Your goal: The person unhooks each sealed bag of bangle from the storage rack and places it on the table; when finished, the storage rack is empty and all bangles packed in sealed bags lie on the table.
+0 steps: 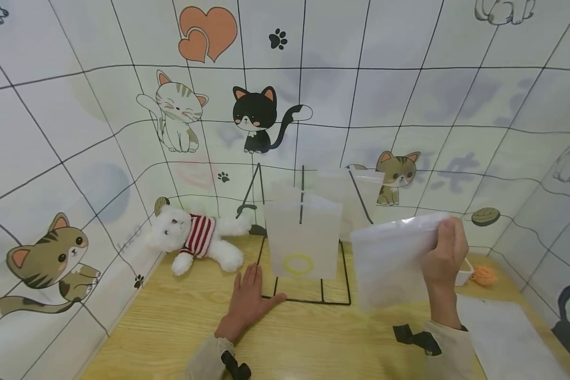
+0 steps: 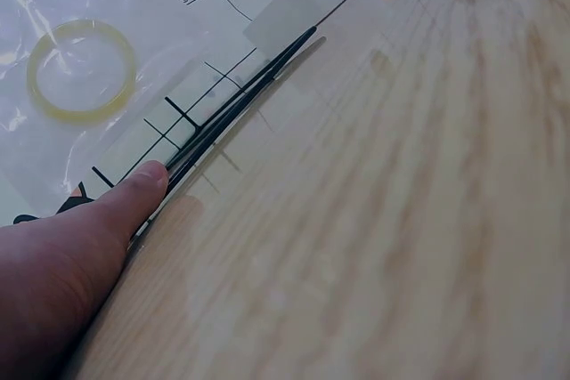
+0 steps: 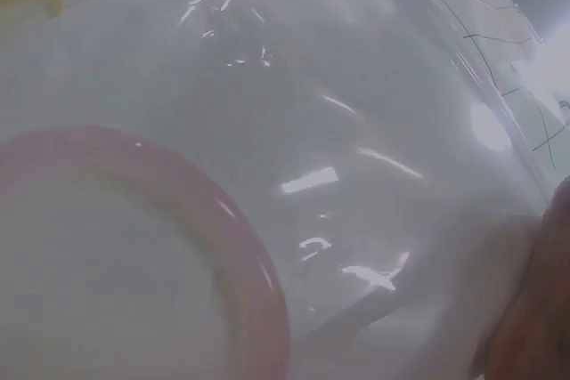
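Head view. The right hand [image 1: 444, 253], at the right of the frame, pinched the upper right corner of a translucent plastic bag [image 1: 389, 261] and held it raised above the wooden worktop [image 1: 171, 327]. The bag appeared frosted white, roughly rectangular and tilted, with its top edge running up toward the fingers. The left hand [image 1: 248, 301], at lower centre, lay flat with straight fingers on the worktop and grasped nothing; its fingertips reached the front edge of a black wire rack [image 1: 309, 295]. A second translucent bag [image 1: 304, 240] hung on the rack at the centre of the frame, with a yellow ring [image 1: 298, 264] showing through its lower part. A white plush toy in a red-striped shirt [image 1: 195, 240] lay at the left of the rack, beside the cat-patterned wall.

Left wrist view. The thumb of the left hand [image 2: 62, 273], in the lower left corner, touched the black wire rack [image 2: 240, 104] where it met the worktop [image 2: 401, 220]. The yellow ring [image 2: 82, 70] sat inside its clear, glossy bag at the upper left.

Right wrist view. The held bag [image 3: 356, 131] filled almost the whole frame, milky and shiny with bright reflections. A pink ring [image 3: 240, 264] showed through it at the lower left. A finger of the right hand [image 3: 534, 327] was visible at the lower right edge.
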{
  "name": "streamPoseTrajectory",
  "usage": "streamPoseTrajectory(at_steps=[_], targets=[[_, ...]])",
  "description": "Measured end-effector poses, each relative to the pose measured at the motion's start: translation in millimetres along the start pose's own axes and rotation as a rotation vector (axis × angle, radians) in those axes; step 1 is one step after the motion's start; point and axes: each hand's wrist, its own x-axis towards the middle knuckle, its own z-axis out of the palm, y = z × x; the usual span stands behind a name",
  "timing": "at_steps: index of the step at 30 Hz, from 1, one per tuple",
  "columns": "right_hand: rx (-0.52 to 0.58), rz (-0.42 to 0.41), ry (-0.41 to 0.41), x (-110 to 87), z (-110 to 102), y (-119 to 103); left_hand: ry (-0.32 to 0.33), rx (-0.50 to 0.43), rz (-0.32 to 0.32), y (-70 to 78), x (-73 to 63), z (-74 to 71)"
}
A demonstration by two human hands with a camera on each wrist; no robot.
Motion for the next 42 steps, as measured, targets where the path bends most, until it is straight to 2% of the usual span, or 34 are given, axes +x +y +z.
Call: streamPoseTrajectory(at_steps=[3, 5, 13, 17, 24, 30, 33, 35, 38, 42], targets=[[-0.004, -0.039, 0.003, 1.5, -9.2, 0.8, -0.008, 0.016, -0.004, -1.4, 0.1, -0.1], [-0.029, -0.035, 0.000, 1.4, -16.8, 1.2, -0.006, 0.020, -0.005, -2.0, 0.0, -0.3], [-0.250, 0.087, -0.021, -5.0, -53.1, 10.5, 0.010, 0.012, 0.011, 0.6, -0.6, -3.4], [-0.309, 0.108, -0.049, -12.6, -64.8, 21.4, 0.024, 0.019, 0.009, 1.8, 0.2, -5.7], [-0.344, 0.146, -0.085, -23.7, -78.7, 35.4, 0.007, -0.011, -0.003, 4.5, -0.2, -7.6], [-0.352, 0.151, -0.109, -21.6, -91.2, 47.1, 0.005, -0.049, 0.000, 6.8, 1.8, -5.2], [-0.369, 0.181, -0.129, -17.9, -98.0, 54.8, 0.009, -0.050, 0.010, 6.8, 4.7, -3.4], [-0.395, 0.224, -0.157, -15.3, -101.7, 59.6, 0.009, -0.032, 0.013, 5.0, 5.3, -1.3], [-0.467, 0.291, -0.243, -13.2, -107.6, 68.4, 0.006, -0.002, 0.008, 1.3, 3.1, 1.2], [-0.559, 0.276, -0.391, -9.3, -117.7, 80.9, -0.001, 0.015, 0.003, 0.5, 1.2, 2.0]])
